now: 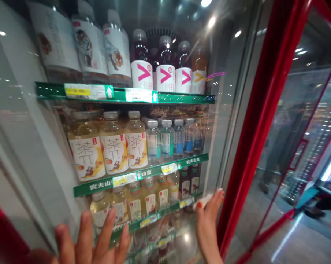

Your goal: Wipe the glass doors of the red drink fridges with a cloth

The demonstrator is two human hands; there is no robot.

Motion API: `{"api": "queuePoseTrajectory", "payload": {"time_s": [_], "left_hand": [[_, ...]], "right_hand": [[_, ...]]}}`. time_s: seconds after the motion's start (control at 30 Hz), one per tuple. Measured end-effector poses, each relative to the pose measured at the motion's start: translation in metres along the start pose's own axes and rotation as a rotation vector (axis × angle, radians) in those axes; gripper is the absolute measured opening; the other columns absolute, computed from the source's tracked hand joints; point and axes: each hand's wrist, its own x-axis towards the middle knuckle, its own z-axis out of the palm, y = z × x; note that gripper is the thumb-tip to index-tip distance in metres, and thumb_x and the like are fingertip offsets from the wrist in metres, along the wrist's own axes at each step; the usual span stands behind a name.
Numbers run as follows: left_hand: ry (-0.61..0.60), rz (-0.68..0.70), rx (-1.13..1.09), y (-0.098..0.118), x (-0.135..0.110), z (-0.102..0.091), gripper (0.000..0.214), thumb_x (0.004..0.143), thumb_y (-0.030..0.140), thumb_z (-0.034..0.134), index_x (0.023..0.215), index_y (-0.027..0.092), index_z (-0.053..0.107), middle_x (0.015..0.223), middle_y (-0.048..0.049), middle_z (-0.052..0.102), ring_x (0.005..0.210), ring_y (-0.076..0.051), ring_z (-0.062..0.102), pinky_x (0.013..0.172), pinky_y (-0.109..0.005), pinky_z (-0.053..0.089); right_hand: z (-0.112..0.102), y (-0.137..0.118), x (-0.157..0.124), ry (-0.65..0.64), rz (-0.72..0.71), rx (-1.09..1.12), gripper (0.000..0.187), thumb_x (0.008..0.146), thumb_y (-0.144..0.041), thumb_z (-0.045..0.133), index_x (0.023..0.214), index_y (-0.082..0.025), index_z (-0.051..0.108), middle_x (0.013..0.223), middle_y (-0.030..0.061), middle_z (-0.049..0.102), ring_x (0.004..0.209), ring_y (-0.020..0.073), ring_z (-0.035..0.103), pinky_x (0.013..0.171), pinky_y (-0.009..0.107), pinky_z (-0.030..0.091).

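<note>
My left hand [92,240] lies flat with fingers spread against the glass door [33,154] of a drinks fridge, low at the left. My right hand [208,223] presses a small white cloth [203,201] onto the glass near the door's right edge, beside the red door frame [253,139]. Behind the glass, green-edged shelves [143,172] carry yellow tea bottles [112,146], small water bottles [167,139] and dark bottles with pink arrow labels [165,69].
A second red-framed glass door [300,154] stands to the right, with reflections of a shop aisle and a standing person. Large white-labelled bottles [90,44] fill the top left shelf. Lower shelves hold more small bottles [149,200].
</note>
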Motion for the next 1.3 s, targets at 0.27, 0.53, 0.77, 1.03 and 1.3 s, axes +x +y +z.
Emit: {"api": "queuePoseTrajectory", "payload": {"time_s": [0.27,0.53,0.77,1.03,1.3], "left_hand": [[-0.068,-0.053,-0.077,0.000,-0.003,-0.003,0.100,0.083,0.041,0.081,0.170,0.049,0.032,0.186,0.0064,0.020,0.175,-0.039,0.004,0.140,-0.071,-0.004],[-0.029,-0.068,-0.120,0.003,0.000,-0.004,0.108,0.081,0.036,0.083,0.170,0.054,0.025,0.184,0.0103,0.017,0.175,-0.039,0.009,0.139,-0.072,-0.006],[-0.013,0.073,-0.031,0.011,0.020,-0.015,0.094,0.086,0.021,0.083,0.170,0.022,0.040,0.186,-0.0073,0.022,0.175,-0.035,0.009,0.145,-0.052,0.010],[-0.017,0.037,0.020,0.013,0.020,-0.011,0.098,0.086,0.018,0.081,0.172,0.033,0.036,0.186,-0.0005,0.022,0.174,-0.038,0.011,0.144,-0.063,0.022],[-0.027,-0.132,0.047,0.026,-0.003,-0.012,0.100,0.089,0.011,0.078,0.172,0.041,0.032,0.184,-0.0063,0.027,0.172,-0.042,0.018,0.140,-0.070,0.024]], "right_hand": [[0.015,-0.090,-0.072,-0.115,-0.531,0.031,0.078,0.106,-0.053,0.051,0.177,-0.034,0.025,0.187,-0.0003,0.018,0.174,0.0341,0.011,0.137,0.065,0.028],[0.015,-0.010,-0.055,0.056,0.071,-0.061,0.076,0.114,-0.039,0.024,0.175,-0.023,-0.018,0.187,0.0124,-0.010,0.174,0.0329,-0.008,0.138,0.068,0.023],[0.036,-0.072,-0.107,-0.144,-0.414,0.081,0.080,0.104,-0.047,0.057,0.176,-0.037,0.025,0.183,0.0055,0.030,0.173,0.0379,0.016,0.136,0.074,0.019],[0.029,0.042,-0.126,0.041,0.024,0.037,0.075,0.110,-0.026,0.019,0.172,-0.013,-0.021,0.181,0.0151,-0.028,0.168,0.0257,-0.026,0.136,0.075,0.008],[0.031,0.013,-0.116,-0.136,-0.267,0.130,0.088,0.109,-0.049,0.049,0.178,-0.021,0.002,0.186,0.0157,-0.002,0.173,0.0429,-0.003,0.130,0.084,0.023]]}}
